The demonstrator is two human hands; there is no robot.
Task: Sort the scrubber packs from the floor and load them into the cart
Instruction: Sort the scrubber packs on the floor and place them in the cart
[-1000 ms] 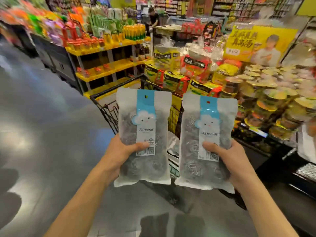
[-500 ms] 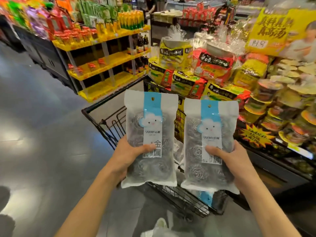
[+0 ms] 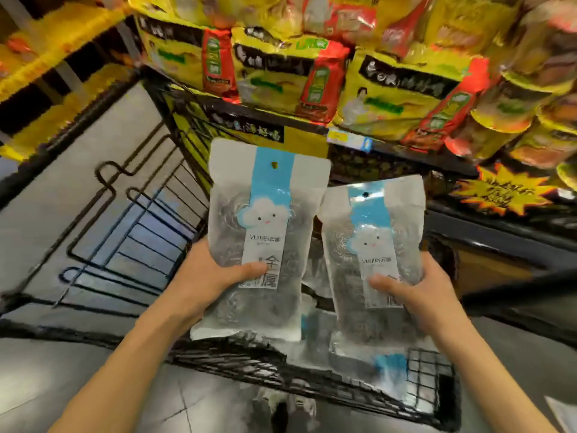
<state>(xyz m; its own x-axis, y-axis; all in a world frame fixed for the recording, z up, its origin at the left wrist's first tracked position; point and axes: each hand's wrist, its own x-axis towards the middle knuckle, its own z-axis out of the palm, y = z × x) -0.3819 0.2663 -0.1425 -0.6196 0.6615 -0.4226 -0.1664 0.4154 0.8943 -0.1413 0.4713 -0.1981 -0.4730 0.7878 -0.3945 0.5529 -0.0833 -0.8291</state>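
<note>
Even, bright store light from overhead, no hard shadows. Soft glare on the plastic of both scrubber packs [image 3: 260,232] above each grip; floor [image 3: 78,189] shows pale reflections. Heavy motion blur and blocky smear on the noodle packs [image 3: 406,92] and shelves [image 3: 59,35] beyond the grips. Wide-angle bending at edges; cart wires [image 3: 131,226] curve.

The left hand [image 3: 203,276] shows only its thumb on the left pack [image 3: 262,245]; its fingers are hidden behind. The right hand [image 3: 415,295] is the same on the right pack [image 3: 374,245]. More packs in the cart [image 3: 218,357] are mostly covered, too blurred to count. The noodle bags [image 3: 399,92] run off the top edge. The cart's far rim is smeared.
</note>
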